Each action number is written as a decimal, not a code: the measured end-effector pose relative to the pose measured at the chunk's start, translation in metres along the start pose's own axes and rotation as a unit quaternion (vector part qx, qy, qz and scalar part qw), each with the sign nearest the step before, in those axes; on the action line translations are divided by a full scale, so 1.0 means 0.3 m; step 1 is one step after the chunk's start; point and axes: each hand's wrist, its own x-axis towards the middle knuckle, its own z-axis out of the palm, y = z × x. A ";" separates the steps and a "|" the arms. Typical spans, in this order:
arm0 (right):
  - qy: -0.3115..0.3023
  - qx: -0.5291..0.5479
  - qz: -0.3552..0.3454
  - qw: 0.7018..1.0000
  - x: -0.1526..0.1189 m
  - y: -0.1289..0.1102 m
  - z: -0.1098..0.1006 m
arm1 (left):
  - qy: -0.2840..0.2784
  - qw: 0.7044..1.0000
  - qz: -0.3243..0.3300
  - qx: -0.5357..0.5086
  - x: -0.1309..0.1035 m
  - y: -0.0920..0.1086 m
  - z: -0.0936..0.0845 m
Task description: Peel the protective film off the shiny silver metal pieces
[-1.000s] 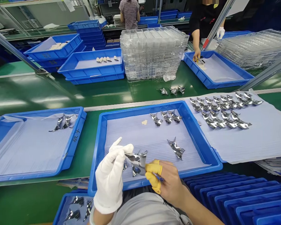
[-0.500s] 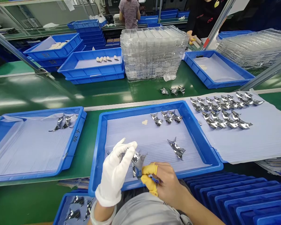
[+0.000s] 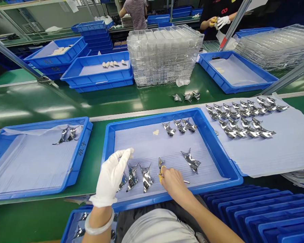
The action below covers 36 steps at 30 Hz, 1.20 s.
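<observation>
My left hand (image 3: 113,173), in a white glove, is raised over the left part of a blue tray (image 3: 108,145), fingertips pinched; whatever is between them is too small to make out. Beside it, several shiny metal pieces (image 3: 146,177) lie on the white liner. My right hand (image 3: 172,180), with yellow finger covers, is closed on one metal piece (image 3: 160,164) standing near the tray's middle. A thin silver rod (image 3: 186,182) sticks out past that hand. Further right lies a single metal piece (image 3: 191,161), and three more (image 3: 179,126) are at the far edge.
A white sheet (image 3: 263,152) at right bears rows of metal pieces. At left stands another blue tray (image 3: 77,158) with metal pieces. Behind are stacked clear plastic trays (image 3: 164,57) and blue bins (image 3: 98,72). A co-worker's gloved hand (image 3: 223,22) shows across the bench.
My left hand has moved left and down, away from the piece between the hands. My right hand has turned over and now reaches further into the tray. Metal pieces hidden before are visible.
</observation>
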 end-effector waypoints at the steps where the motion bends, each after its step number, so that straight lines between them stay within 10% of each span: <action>1: -0.006 -0.010 0.002 1.000 0.005 -0.002 0.015 | -0.011 1.000 0.009 0.015 0.009 0.009 0.008; 8: -0.008 -0.004 0.001 1.000 0.017 0.035 -0.017 | -0.100 0.982 0.088 0.136 0.150 0.020 0.148; 17: 0.065 0.126 0.002 0.990 -0.026 0.169 -0.136 | -0.189 0.939 0.184 0.220 0.400 0.029 0.596; 22: 0.104 0.221 -0.014 0.970 -0.032 0.221 -0.148 | -0.161 0.948 0.165 0.218 0.455 0.042 0.727; 29: 0.174 0.408 -0.025 0.896 -0.004 0.306 -0.170 | -0.127 0.979 0.103 0.120 0.416 0.028 0.674; 36: 0.079 0.583 -0.066 0.806 -0.028 0.231 -0.196 | -0.095 0.988 0.026 -0.116 0.091 0.042 0.513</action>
